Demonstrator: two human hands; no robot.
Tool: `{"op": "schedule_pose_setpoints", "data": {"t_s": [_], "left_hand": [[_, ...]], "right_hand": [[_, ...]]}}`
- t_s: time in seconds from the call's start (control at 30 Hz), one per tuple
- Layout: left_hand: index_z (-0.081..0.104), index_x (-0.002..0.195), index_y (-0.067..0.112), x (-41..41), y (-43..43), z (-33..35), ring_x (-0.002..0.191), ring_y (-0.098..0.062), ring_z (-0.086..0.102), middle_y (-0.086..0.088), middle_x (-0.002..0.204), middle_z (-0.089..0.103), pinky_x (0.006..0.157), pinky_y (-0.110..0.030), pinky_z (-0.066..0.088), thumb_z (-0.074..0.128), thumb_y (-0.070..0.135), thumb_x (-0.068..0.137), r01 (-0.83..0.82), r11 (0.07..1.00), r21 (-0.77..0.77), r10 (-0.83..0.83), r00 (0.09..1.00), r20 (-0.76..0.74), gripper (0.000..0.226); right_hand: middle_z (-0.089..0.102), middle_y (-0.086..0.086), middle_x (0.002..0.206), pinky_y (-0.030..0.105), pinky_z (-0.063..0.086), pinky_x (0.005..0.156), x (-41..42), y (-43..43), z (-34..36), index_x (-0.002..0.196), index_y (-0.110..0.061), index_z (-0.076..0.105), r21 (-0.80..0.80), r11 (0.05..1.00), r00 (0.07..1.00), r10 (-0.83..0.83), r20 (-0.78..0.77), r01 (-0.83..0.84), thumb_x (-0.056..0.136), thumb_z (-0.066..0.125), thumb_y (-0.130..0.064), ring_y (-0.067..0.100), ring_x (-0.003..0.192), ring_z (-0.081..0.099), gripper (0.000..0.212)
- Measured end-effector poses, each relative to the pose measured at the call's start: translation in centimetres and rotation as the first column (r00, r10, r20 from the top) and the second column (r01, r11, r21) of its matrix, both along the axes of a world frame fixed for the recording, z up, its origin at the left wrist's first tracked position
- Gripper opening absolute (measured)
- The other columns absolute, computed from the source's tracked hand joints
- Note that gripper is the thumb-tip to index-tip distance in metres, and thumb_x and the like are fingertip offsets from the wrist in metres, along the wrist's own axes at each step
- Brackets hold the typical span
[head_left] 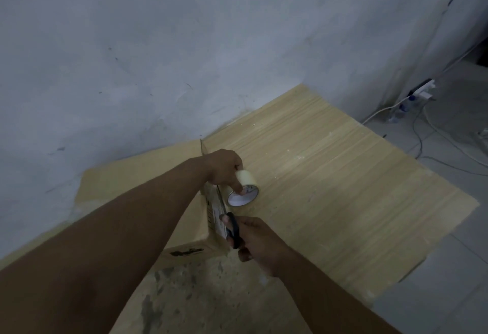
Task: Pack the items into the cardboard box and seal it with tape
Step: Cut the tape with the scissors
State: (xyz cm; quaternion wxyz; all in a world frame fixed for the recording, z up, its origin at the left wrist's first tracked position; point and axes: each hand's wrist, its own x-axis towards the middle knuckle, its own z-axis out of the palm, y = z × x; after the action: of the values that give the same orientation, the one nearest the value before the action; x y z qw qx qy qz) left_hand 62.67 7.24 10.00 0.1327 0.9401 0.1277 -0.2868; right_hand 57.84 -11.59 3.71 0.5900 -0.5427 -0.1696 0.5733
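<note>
Two hands worked at the right-hand edge of the cardboard box (148, 196), which sat closed on the wooden table (330, 175), its left side against the wall (132, 56). The left hand (224, 167) reached across the lid and grasped the tape roll (243, 188), one finger hooked into the core, holding it just off the box's right side. Nearer the camera, the right hand (256, 244) was clenched on the black scissors (235, 230), blades pointing away toward the roll (the blade tips were too dark to pick out). The stretch between roll and box looked like the place to cut, so the scissors lay just behind it and the right hand was the nearer one for that. The box's side carried a pale label (217, 214) and its front a dark printed mark (187, 251), both too blurred to read. Far right, cables (422, 133) trailed over the floor.
</note>
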Motion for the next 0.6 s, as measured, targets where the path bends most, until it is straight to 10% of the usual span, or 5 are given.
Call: {"op": "schedule_pose_setpoints", "data": {"t_s": [0.4,0.6], "left_hand": [[0.061,0.104,0.009,-0.59,0.37,0.29,0.080,-0.019,0.044,0.001,0.088,0.047,0.064,-0.029,0.032,0.081,0.044,0.073,-0.064,0.996,-0.057,0.067,0.996,0.053,0.050],[0.070,0.095,0.016,-0.30,0.07,0.52,0.090,-0.030,0.063,-0.010,0.095,0.069,0.078,-0.047,0.051,0.085,0.048,0.064,-0.154,0.950,-0.272,0.207,0.962,0.180,0.047]], "right_hand": [[0.045,0.002,0.067,0.026,0.031,0.049,0.15,0.01,0.07,0.126,0.008,0.047,0.032,0.999,0.992,-0.021,-0.121,0.025,0.075,0.065,-0.052,0.012,0.053,0.034,0.081],[0.044,0.000,0.065,0.027,0.028,0.050,-0.14,0.32,-0.08,0.091,-0.015,0.073,-0.027,1.000,1.000,-0.009,-0.005,0.009,0.092,0.059,-0.043,0.010,0.051,0.033,0.031]]}}
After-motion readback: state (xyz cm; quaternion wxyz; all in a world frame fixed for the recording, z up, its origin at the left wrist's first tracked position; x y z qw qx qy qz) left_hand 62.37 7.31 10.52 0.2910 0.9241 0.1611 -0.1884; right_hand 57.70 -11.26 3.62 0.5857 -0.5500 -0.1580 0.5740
